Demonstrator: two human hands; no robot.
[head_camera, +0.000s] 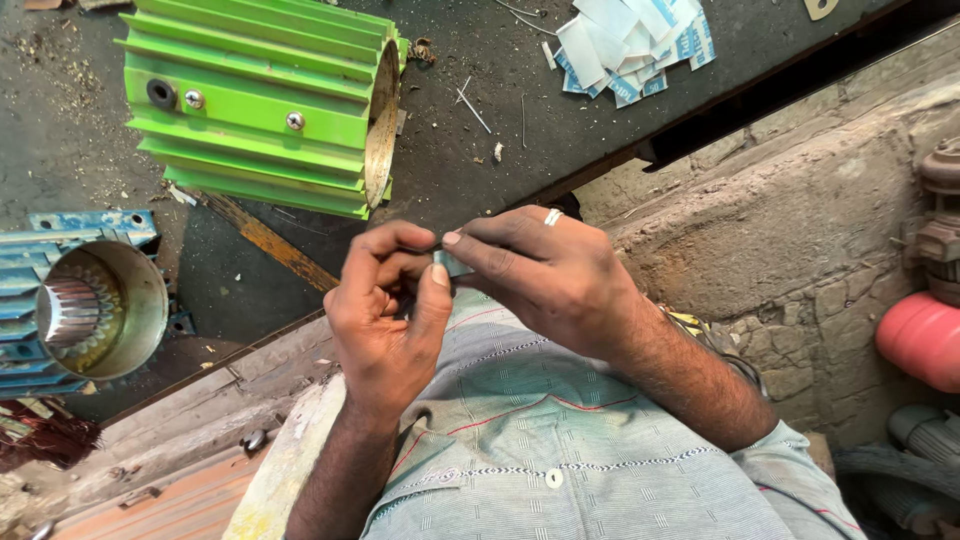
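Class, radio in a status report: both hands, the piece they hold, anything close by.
Left hand and right hand both pinching small bluish strip. Green finned motor housing beyond, clear of hands.

A bare strip of worktop lies open between the green housing and the paper slips. The housing blocks the left, the blue stator the near-left corner, and a stone wall the right.

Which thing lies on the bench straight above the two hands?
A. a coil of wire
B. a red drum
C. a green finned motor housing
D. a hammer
C: the green finned housing lies on its side on the dark bench, above the left hand and right hand.
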